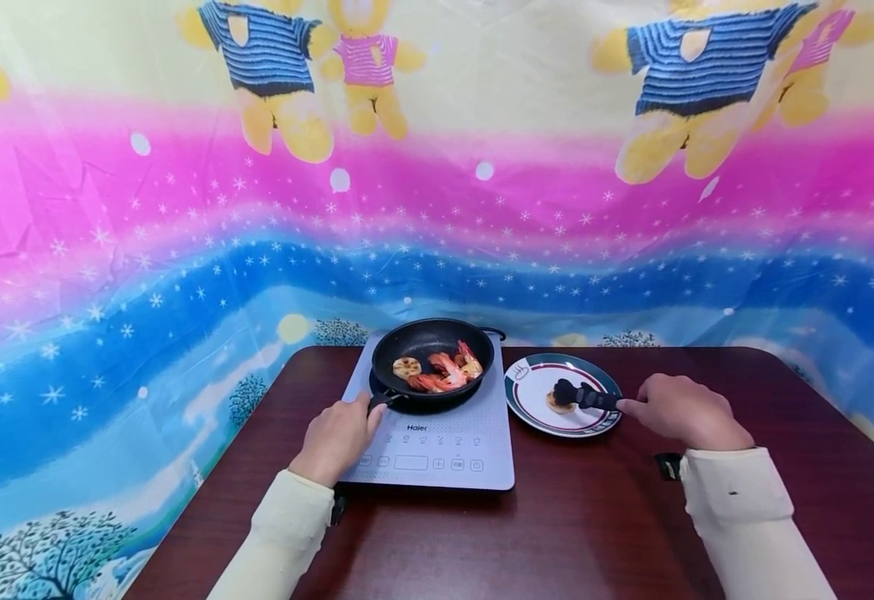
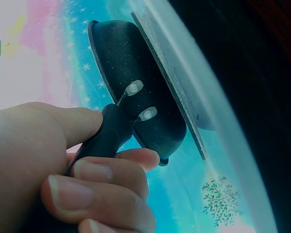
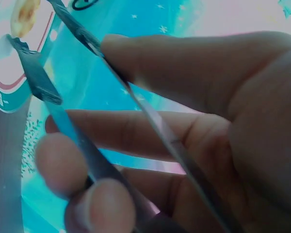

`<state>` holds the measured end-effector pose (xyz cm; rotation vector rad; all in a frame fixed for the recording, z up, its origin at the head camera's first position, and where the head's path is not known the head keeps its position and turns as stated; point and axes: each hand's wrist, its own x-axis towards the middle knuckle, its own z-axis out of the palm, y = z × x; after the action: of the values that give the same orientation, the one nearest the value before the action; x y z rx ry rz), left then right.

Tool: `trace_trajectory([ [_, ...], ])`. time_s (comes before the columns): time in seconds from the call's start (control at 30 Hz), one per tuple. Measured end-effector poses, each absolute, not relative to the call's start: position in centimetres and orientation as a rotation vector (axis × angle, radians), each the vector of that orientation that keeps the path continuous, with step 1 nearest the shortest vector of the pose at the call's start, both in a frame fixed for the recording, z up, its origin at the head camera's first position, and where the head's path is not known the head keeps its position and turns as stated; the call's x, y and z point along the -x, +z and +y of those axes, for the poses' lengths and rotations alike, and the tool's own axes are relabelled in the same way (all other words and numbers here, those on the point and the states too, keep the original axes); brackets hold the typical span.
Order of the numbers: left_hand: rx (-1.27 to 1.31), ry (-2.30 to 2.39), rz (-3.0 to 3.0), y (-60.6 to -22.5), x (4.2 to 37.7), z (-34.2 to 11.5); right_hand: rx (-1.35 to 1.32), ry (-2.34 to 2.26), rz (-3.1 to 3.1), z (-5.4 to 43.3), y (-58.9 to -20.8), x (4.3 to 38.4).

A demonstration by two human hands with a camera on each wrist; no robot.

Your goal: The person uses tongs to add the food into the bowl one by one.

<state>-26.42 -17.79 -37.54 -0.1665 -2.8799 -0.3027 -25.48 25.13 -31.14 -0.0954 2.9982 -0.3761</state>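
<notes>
My left hand (image 1: 339,437) grips the black handle (image 2: 109,131) of a small frying pan (image 1: 414,335) at the induction cooktop (image 1: 437,471). Inside the pan lie reddish shrimp (image 1: 447,375) and a browned round slice with holes (image 1: 407,367), which looks like lotus root. To the right, my right hand (image 1: 687,408) holds black-tipped tongs (image 1: 594,399) over a white plate (image 1: 534,379) with a green rim. A browned round slice (image 1: 558,405) rests on that plate beneath the tong tips. The right wrist view shows the two tong arms (image 3: 155,124) apart, between thumb and fingers.
The cooktop stands on a dark red-brown table (image 1: 571,517), with the plate close to its right side. A black cord loop (image 1: 495,333) shows behind the pan. A printed cloth (image 1: 437,192) with bears and snowflakes hangs behind and along the left side.
</notes>
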Motion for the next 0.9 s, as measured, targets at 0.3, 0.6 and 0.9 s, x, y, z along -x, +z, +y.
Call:
trace_trajectory([
  [0.3,0.17,-0.292,-2.873,-37.5,26.4,-17.8,0.135,-0.398,3.018,23.6,-32.3,26.4],
  [0.6,0.168,-0.287,-2.877,-37.6,26.4,-17.8,0.172,-0.338,3.061,21.7,-32.9,26.5],
  [0.9,0.173,-0.293,-2.875,-37.5,26.3,-17.8,0.129,-0.331,3.118,20.4,-32.5,25.4],
])
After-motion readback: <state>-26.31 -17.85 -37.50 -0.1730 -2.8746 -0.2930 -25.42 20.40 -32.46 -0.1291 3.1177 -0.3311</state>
